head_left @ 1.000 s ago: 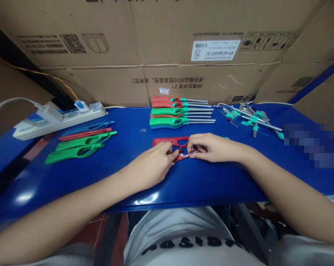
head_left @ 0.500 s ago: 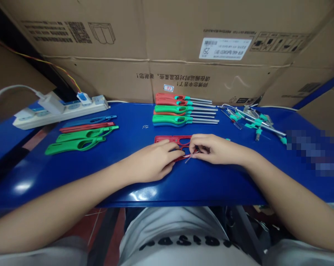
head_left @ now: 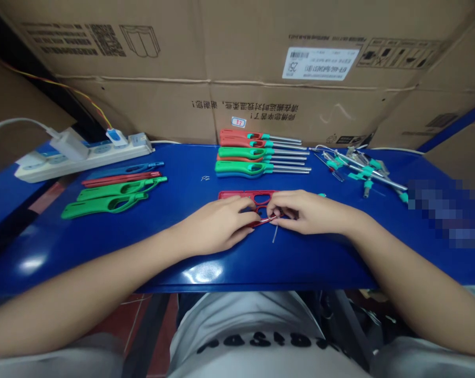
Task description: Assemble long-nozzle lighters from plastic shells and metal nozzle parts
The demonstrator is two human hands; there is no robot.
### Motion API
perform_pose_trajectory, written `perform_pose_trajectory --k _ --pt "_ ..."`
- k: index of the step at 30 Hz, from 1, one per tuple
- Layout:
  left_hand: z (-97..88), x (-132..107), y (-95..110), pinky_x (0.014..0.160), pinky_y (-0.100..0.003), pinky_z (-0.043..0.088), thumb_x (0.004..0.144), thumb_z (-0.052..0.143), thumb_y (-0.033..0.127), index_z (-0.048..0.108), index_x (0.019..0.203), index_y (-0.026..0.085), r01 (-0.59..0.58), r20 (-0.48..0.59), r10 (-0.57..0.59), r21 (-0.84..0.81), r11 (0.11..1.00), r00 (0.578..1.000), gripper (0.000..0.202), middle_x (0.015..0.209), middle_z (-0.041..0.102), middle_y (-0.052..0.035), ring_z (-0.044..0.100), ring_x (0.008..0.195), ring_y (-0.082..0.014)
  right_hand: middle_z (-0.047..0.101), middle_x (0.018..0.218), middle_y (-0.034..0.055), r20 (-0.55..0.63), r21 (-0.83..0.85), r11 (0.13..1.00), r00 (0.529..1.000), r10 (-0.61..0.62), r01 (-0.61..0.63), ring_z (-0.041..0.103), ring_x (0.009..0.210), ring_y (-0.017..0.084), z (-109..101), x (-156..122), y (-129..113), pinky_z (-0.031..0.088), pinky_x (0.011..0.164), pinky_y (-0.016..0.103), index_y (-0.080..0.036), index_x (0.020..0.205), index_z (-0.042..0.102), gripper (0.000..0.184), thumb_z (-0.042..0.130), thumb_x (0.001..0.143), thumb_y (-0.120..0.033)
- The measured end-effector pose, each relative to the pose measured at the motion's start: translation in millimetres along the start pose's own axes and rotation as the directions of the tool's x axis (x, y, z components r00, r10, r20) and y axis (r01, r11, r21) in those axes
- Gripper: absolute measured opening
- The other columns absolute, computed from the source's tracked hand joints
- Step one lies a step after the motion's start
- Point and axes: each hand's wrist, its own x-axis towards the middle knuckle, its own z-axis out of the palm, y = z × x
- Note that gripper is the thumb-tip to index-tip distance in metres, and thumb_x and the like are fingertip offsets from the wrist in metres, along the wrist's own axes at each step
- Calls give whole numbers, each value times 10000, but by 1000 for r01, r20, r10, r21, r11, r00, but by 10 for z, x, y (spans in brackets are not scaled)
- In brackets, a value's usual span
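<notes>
A red shell [head_left: 243,195] is being held flat on the blue desk [head_left: 174,252] at the centre of the frame, its loop end lying between the two hands. It is being pinned by the left hand [head_left: 216,228], fingertips closed on its lower edge, and is being pinched from the other side by the right hand [head_left: 306,212], thumb and fingers together. A thin metal pin [head_left: 275,234] is lying on the desk just below the right hand. Above centre, finished lighters [head_left: 257,155] are being kept in a row; metal tubes [head_left: 359,170] are lying at upper right, loose shells [head_left: 111,191] at left, a power strip [head_left: 83,155] beyond them, cardboard boxes [head_left: 221,63] behind
</notes>
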Motion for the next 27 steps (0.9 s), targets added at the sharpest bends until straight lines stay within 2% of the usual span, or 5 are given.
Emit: perform_pose_trajectory --k 4,11,19,23,27 --pt "36 -3 12 964 -386 544 1008 508 256 676 1213 208 16 -33 -17 -23 1000 999 269 1286 606 -101 619 1149 -245 652 960 35 2 -39 999 1000 -12 12 563 753 129 23 11 -3 411 660 238 -189 992 645 144 591 874 -127" --pt "96 -19 33 1000 -390 537 976 555 218 718 1190 235 35 -97 -41 -65 997 994 269 1293 615 -80 610 1188 -243 656 1016 64 3 -29 998 999 -53 53 616 858 160 58 25 -18 458 733 259 -189 999 658 141 568 904 -139" --pt "62 -23 74 911 -373 564 991 523 220 743 1169 252 41 -74 -40 13 999 996 285 1268 641 -73 650 1108 -240 685 983 57 -12 -52 996 997 -74 73 623 827 160 71 24 -45 455 708 261 -194 997 670 150 580 896 -131" --pt "61 -24 79 909 -364 561 1000 511 239 745 1171 261 39 -74 -35 45 998 997 291 1261 647 -67 651 1103 -239 688 999 66 -10 -53 994 995 -99 98 638 867 169 70 26 -42 472 753 274 -196 990 678 138 570 920 -148" --pt "64 -26 84 892 -373 568 995 521 239 752 1157 264 48 -70 -45 50 998 997 283 1247 654 -64 656 1092 -245 686 995 66 -16 -67 994 996 -84 83 628 829 165 68 19 -38 471 725 274 -193 1012 680 145 576 918 -153"
